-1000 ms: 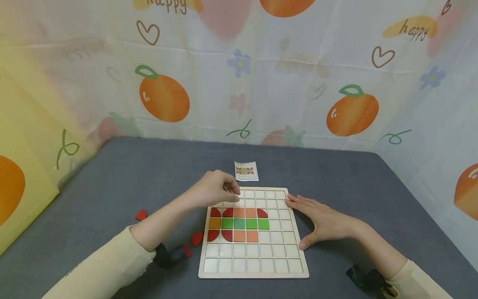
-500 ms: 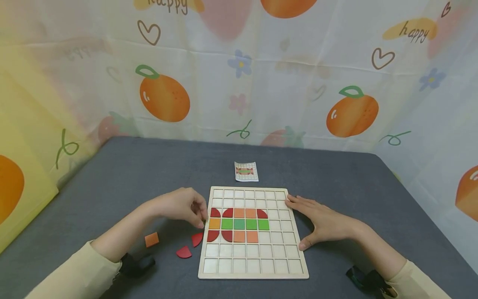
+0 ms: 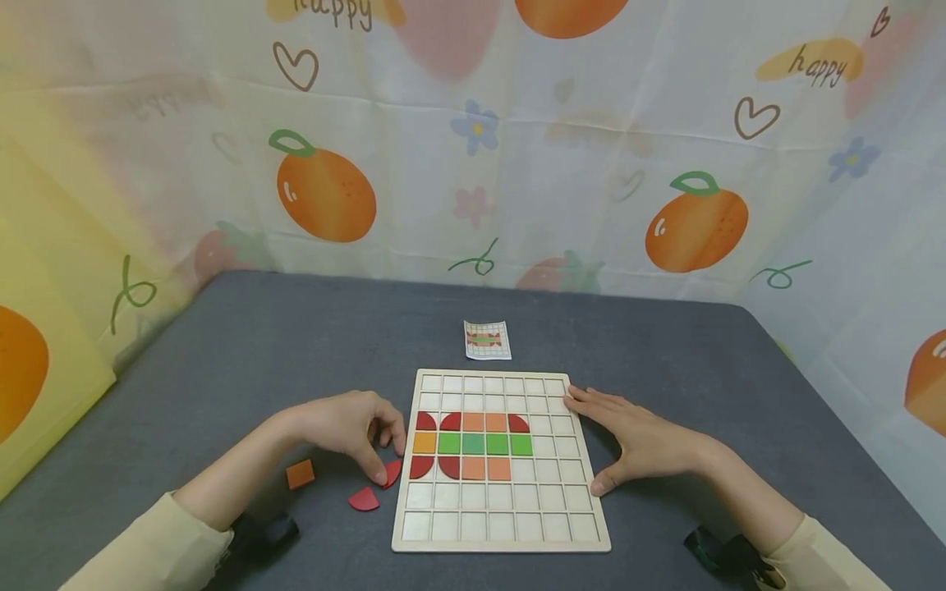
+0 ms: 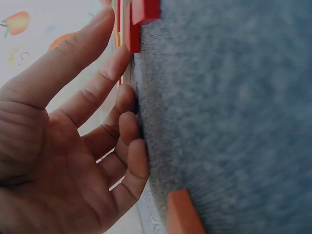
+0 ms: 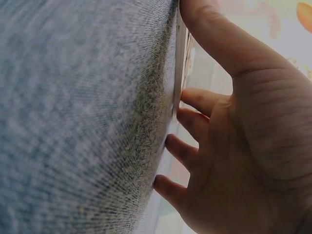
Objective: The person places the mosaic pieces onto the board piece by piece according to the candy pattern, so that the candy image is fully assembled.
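Observation:
My left hand (image 3: pixel 355 428) is low beside the board's left edge, fingers loosely bent and thumb apart from them. Its thumb tip overlaps a red quarter-circle tile (image 3: pixel 394 471) lying against that edge; in the left wrist view the index fingertip is right at a red tile (image 4: pixel 132 36). Another red quarter-circle tile (image 3: pixel 364 499) lies just nearer, and an orange square tile (image 3: pixel 300 474) is left of it. My right hand (image 3: pixel 646 431) rests spread along the right side of the wooden grid board (image 3: pixel 498 525), thumb and fingertips at its edge.
Red, orange, salmon and green tiles (image 3: pixel 473 443) fill part of three rows on the board. A small printed card (image 3: pixel 487 341) with a coloured pattern lies behind it on the grey tabletop (image 3: pixel 606 336). A patterned curtain (image 3: pixel 473 164) hangs at the back.
My left hand has moved from over the board's upper left to outside its left edge, then lower to the red tile. The orange tile has come into view. My right hand stays put.

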`<state>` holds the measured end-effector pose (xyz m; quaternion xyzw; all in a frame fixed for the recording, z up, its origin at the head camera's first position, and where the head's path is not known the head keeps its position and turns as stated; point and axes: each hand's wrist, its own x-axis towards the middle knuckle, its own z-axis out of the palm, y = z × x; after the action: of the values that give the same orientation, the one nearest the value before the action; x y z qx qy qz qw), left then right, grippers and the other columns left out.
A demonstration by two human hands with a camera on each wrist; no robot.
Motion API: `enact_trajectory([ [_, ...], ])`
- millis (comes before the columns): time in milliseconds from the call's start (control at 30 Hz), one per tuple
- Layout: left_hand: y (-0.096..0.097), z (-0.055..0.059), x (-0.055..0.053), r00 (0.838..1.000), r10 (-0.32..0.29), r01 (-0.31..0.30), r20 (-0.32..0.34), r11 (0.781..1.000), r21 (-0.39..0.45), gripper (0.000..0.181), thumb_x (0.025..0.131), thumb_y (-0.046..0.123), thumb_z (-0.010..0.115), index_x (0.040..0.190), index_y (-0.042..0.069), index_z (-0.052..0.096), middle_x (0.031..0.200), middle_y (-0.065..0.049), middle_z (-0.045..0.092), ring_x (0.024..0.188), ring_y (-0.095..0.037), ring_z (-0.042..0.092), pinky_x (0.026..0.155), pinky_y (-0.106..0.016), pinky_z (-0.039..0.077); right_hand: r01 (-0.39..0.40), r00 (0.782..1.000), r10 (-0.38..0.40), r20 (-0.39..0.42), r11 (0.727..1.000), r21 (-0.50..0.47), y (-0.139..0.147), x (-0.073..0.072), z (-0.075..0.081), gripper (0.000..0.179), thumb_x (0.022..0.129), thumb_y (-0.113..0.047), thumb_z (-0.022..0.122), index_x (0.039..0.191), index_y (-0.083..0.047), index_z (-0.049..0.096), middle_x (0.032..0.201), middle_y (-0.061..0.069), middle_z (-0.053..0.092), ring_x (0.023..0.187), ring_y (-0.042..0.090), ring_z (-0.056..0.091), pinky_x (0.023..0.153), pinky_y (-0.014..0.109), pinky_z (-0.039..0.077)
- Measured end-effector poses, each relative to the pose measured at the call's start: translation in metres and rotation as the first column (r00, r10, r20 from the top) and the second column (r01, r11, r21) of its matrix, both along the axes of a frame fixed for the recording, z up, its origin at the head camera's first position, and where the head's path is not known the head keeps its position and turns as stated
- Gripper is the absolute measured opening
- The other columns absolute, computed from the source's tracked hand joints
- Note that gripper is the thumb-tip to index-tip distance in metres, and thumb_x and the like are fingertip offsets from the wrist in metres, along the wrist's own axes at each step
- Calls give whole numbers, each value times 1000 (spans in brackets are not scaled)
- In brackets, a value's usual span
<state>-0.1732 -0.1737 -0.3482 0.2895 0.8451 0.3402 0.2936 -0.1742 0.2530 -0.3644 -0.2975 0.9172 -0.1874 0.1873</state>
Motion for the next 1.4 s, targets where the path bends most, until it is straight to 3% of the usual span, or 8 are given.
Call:
enact_trajectory([
  [667,10,1,5,997,36,-40,-73,998,-55,27,64,15,91,80,16,69,74,2,54,69,-12,48,59,-22,37,-5,1000,5,-2,1000,-10,1,1,3,118,68,-63,80,158,-15,21,168,7,12,154,43,13,110,75,18],
  [933,12,4,7,998,49,-51,-46,997,-55,27,63,9,89,80,15,69,78,-1,55,73,-14,48,58,-23,37,-16,1000,16,-1,1000,-13,0,2,5,117,69,-61,80,158,-14,21,168,10,13,153,46,14,108,77,19],
  [1400,9,3,6,999,-28,27,42,999,29,22,71,1,82,87,9,69,73,-1,62,68,-10,58,58,-23,46,-31,1000,31,1,999,-22,0,1,2,117,69,-59,81,159,-15,21,168,9,13,153,45,14,110,75,19],
])
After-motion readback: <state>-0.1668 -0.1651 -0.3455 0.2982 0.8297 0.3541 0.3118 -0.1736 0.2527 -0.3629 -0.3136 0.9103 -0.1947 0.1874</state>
